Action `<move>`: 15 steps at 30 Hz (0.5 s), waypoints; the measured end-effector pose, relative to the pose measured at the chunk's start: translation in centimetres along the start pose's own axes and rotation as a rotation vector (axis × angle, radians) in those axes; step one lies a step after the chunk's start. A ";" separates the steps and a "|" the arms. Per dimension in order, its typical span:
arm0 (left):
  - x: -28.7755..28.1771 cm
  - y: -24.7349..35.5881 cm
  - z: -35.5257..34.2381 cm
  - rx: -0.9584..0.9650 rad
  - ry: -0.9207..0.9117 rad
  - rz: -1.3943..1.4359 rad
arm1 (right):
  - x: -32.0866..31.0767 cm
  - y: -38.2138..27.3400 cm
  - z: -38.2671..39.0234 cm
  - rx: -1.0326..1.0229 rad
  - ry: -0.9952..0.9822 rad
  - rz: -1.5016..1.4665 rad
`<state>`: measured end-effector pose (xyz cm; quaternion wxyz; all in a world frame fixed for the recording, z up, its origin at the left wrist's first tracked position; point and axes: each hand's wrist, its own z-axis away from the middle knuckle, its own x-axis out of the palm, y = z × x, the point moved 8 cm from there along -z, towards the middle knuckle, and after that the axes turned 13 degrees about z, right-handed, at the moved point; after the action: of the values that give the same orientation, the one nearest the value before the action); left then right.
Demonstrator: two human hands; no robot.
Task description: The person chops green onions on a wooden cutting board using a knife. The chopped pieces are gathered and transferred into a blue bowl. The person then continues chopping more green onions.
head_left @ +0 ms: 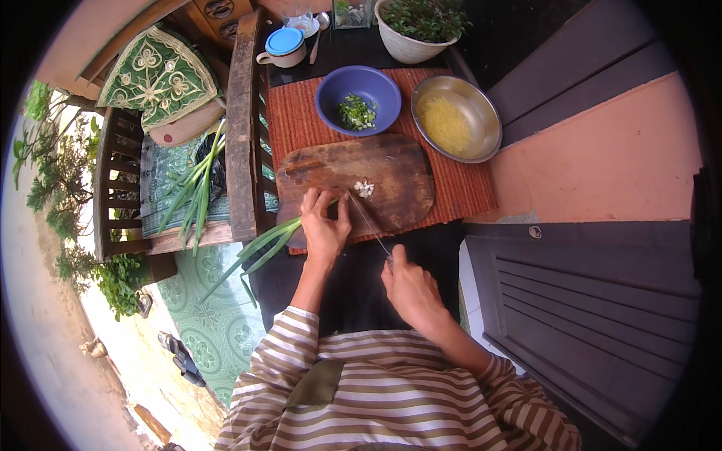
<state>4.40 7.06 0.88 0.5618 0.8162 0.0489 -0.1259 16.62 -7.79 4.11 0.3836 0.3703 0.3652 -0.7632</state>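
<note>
My left hand (325,224) is closed around a bunch of green onions (272,239) on the wooden cutting board (391,161); their long green leaves trail over the board's left edge. In my right hand (412,284) is a knife (368,220), its blade slanting up to the onion end beside my left fingertips. A small pile of chopped white pieces (364,188) lies just beyond the blade tip. Behind the board stands a purple bowl (325,105) with chopped green onion (356,113) in it. To its right, a metal bowl (492,129) holds pale yellow shreds (445,124).
An orange-red woven mat (289,109) lies beneath the board and bowls. At the back are a mug with a blue lid (285,45), a spoon (316,46) and a potted plant (420,46). More green onions (197,188) rest on a wooden bench (244,128) at left.
</note>
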 end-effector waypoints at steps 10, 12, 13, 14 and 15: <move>-0.1 -0.2 0.2 -0.020 0.016 0.002 | 1.4 -0.3 -1.6 -0.017 0.010 0.017; -0.1 -0.1 0.1 -0.040 0.014 -0.003 | 1.3 -0.6 -1.7 -0.010 0.007 0.022; -0.1 -0.2 0.1 -0.051 0.014 -0.007 | 1.3 -0.6 -1.8 -0.008 0.006 0.024; -0.1 -0.4 0.2 -0.062 0.014 -0.010 | 1.5 -0.5 -1.6 -0.011 0.007 0.023; -0.2 -0.4 0.1 -0.070 0.014 -0.014 | 1.9 -0.3 -1.4 -0.015 0.011 0.020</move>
<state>4.11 7.09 0.49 0.5887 0.7965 0.0629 -0.1224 15.92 -7.03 1.98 0.3921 0.3750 0.3692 -0.7545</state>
